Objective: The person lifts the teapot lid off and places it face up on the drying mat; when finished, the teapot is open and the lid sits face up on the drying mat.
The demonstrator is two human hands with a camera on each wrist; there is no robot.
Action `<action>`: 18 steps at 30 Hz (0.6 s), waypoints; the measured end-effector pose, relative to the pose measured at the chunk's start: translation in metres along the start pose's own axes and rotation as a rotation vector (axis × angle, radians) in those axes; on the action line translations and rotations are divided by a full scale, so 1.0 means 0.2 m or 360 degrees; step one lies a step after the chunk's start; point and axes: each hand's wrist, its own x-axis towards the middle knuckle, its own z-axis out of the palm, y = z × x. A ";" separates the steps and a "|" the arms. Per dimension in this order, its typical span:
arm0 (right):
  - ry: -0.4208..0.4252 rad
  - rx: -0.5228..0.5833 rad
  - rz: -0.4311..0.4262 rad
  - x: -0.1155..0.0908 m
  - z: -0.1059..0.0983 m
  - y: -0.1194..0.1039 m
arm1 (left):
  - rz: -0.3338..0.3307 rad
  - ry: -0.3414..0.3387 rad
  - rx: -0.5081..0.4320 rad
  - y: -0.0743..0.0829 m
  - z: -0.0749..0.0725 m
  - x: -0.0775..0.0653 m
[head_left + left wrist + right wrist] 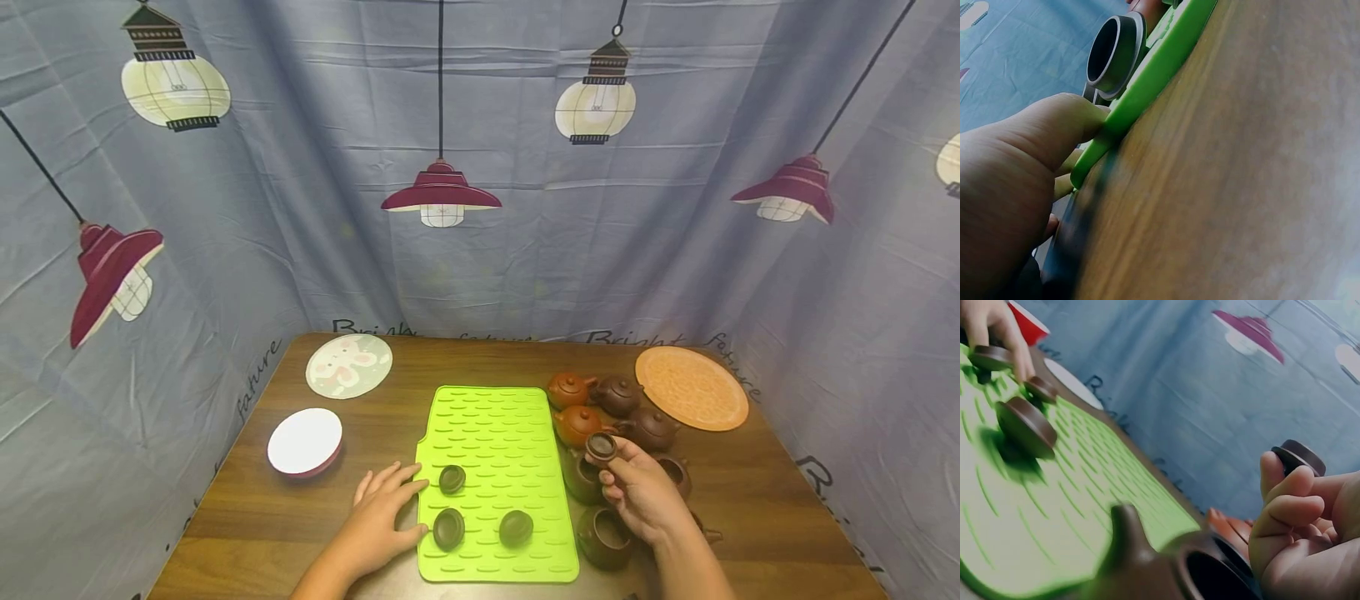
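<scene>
A small dark brown teapot lid [601, 447] is pinched between the thumb and fingers of my right hand [647, 492], above the lidless brown teapots. In the right wrist view the held lid [1300, 456] shows its raised inner ring upward. My left hand [386, 515] rests with spread fingers at the left edge of the bright green mat [491, 425]. Three brown lids lie on that mat: a small one [452, 479], a larger one [448, 529] near my left thumb, and another [516, 528] to the right. Below my right hand stands an open brown teapot [604, 540].
Lidded orange teapots [577, 425] and lidded brown teapots [651, 429] stand right of the mat's far half. A round orange mat [692, 388] lies at the back right. On the left are a white-topped red bowl [304, 442] and a round patterned mat [348, 367].
</scene>
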 end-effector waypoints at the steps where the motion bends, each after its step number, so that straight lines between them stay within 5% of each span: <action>1: -0.0017 0.0008 0.0010 0.01 0.02 0.01 | -0.0002 -0.0001 -0.0003 0.00 0.00 0.00; 8: -0.0199 0.0049 0.0039 0.04 0.15 0.05 | -0.0009 0.0004 0.0004 0.01 0.00 0.00; 18: -0.0035 -0.0137 0.0133 0.11 0.31 0.07 | -0.0021 0.0009 -0.0001 0.01 -0.01 0.00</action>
